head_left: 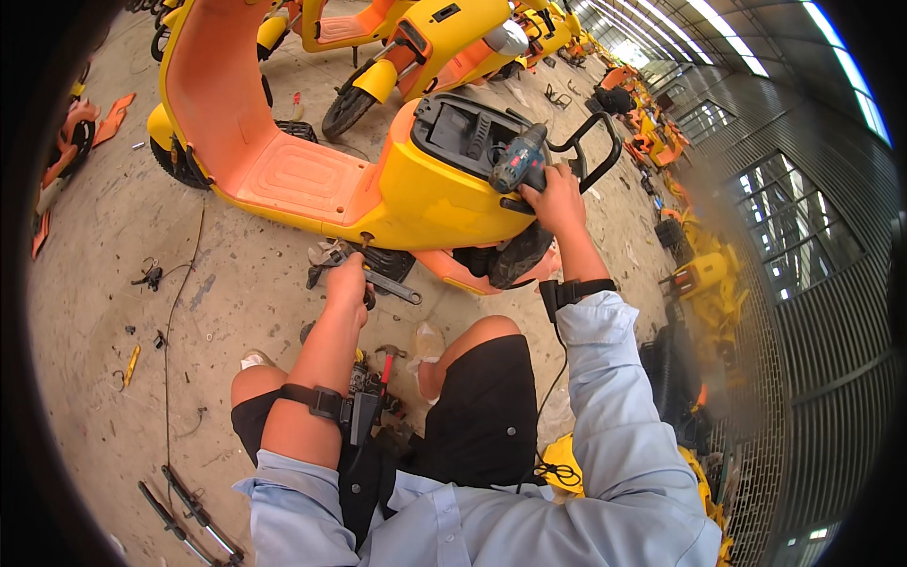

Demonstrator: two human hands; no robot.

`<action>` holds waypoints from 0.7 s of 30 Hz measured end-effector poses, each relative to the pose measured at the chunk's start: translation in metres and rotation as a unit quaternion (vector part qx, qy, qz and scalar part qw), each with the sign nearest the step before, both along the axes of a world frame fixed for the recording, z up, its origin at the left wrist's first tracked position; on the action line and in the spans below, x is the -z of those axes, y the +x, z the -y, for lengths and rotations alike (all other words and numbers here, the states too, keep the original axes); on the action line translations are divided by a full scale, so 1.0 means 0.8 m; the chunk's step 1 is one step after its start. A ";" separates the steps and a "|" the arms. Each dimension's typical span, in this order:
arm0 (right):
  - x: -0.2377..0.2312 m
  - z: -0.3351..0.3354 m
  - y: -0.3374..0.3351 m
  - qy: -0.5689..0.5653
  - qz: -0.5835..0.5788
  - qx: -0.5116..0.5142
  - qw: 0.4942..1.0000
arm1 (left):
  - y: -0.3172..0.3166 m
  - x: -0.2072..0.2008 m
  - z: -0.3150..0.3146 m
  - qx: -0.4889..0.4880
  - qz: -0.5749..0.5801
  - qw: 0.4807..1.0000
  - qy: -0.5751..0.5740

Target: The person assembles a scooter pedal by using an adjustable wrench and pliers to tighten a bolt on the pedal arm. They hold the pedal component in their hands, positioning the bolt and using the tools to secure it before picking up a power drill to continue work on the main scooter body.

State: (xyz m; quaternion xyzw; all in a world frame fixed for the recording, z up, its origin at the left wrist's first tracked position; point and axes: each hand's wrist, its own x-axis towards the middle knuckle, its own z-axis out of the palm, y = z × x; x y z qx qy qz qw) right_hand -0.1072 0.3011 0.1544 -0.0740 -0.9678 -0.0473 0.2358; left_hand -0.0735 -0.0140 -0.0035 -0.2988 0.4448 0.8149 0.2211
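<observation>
On a spotted concrete floor (99,283) strewn with small parts, a yellow-and-orange scooter (444,203) stands before the person. The right hand (559,200) has its fingers wrapped around a power drill (520,159) at the scooter's rear. The left hand (347,281) is at a wrench (395,287) beside the lower body; its finger closure cannot be told. Ribbed wall (836,331), window (798,222) and skylights (727,38) bound the hall.

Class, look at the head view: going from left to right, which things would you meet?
Small yellow item on the floor → left hand → red-handled hammer → power drill → wall window.
</observation>
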 end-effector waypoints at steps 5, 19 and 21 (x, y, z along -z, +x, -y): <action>-0.010 -0.003 -0.001 -0.014 0.048 0.013 0.999 | 0.002 -0.001 -0.004 -0.009 -0.008 1.000 0.008; 0.002 -0.028 -0.021 0.031 0.073 -0.021 0.997 | -0.002 0.005 0.004 -0.076 -0.017 0.997 0.021; 0.005 -0.038 -0.033 0.065 0.061 -0.077 0.993 | -0.001 -0.002 0.023 -0.120 -0.043 0.991 0.044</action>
